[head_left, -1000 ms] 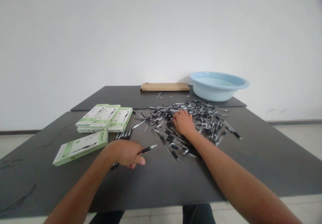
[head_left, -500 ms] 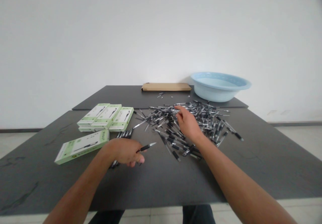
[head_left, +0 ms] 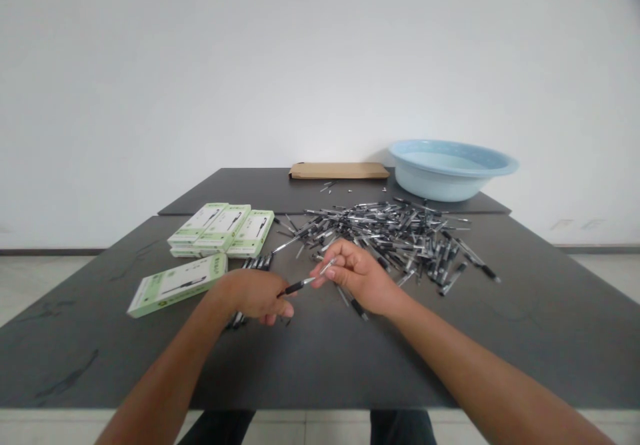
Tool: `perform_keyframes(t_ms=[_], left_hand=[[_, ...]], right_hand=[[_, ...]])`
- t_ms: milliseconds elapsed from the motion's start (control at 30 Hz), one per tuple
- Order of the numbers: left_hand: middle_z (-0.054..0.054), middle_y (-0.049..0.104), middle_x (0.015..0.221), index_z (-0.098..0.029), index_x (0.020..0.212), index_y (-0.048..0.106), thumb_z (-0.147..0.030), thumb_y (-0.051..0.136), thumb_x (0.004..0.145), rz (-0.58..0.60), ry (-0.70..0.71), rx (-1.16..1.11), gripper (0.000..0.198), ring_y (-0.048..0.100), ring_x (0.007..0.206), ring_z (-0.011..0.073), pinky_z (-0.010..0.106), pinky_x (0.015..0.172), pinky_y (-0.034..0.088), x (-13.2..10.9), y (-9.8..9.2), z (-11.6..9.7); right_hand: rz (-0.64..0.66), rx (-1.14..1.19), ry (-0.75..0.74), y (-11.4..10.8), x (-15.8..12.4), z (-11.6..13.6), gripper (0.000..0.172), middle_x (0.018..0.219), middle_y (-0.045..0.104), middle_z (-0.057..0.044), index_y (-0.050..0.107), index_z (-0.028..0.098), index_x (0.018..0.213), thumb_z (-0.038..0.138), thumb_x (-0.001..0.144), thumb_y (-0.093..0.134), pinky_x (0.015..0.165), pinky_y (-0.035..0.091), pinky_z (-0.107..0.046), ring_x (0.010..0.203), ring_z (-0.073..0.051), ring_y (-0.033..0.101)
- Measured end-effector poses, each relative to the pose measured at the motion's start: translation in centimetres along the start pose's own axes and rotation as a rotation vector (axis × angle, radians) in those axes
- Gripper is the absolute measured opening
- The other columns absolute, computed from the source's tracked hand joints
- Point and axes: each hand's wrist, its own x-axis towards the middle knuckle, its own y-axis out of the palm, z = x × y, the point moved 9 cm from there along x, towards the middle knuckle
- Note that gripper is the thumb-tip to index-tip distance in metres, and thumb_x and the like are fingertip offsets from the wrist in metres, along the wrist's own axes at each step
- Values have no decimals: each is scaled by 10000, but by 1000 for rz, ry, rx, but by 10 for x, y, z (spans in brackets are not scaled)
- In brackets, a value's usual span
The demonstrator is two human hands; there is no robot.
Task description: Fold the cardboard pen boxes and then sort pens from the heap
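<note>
A pen [head_left: 295, 288] with a black grip and a silver tip sticks out from the fingers of my left hand [head_left: 257, 295], pointing up to the right. Between thumb and fingertips, my right hand [head_left: 365, 280] pinches a slim clear-and-silver piece [head_left: 328, 266] close to that pen tip. Whether the two touch I cannot tell. Several pens in a row [head_left: 259, 262] lie under my left hand, partly covered by it. Behind my right hand spreads a large heap of loose pens [head_left: 400, 228] with clear barrels and black grips.
One green-and-white pen box [head_left: 180, 284] lies left of my left hand, with several more stacked boxes [head_left: 223, 226] behind it. Farther back are a flat brown cardboard piece [head_left: 340, 170], a few small parts [head_left: 327, 186] and a light blue basin [head_left: 450, 175].
My right hand has come back from the heap toward my left hand, now pinching a slim piece at the pen tip. My left hand keeps its hold on the pen.
</note>
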Motion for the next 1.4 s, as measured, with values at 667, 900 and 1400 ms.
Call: perform_keyframes(t_ms=[667,900,1400], left_hand=[[94,753,815,-150,740,685,-343,473,853,-19,-5,7,308,685,737,215,246,602,467,-2,-1,-4],[103,753,834,-142,743,693,-335,469,866,-15,-30,21,321,691,751,216,243,597,465,-3,-1,-3],[98,754,841,-138,761,708,-344,467,872,-5,-46,28,336,688,766,225,252,615,458,-5,-1,-5]], right_hand=[[-4,-127,-78,7,-4,2,204,841,624,-15,568,197,888,351,811,677,736,480,-294,784,-142,604],[-5,-230,-68,5,-5,-2,153,810,575,-1,562,210,908,314,834,646,704,454,-276,751,-139,560],[32,-395,-115,12,-8,1,109,820,566,10,558,206,947,168,849,589,679,416,-238,730,-118,523]])
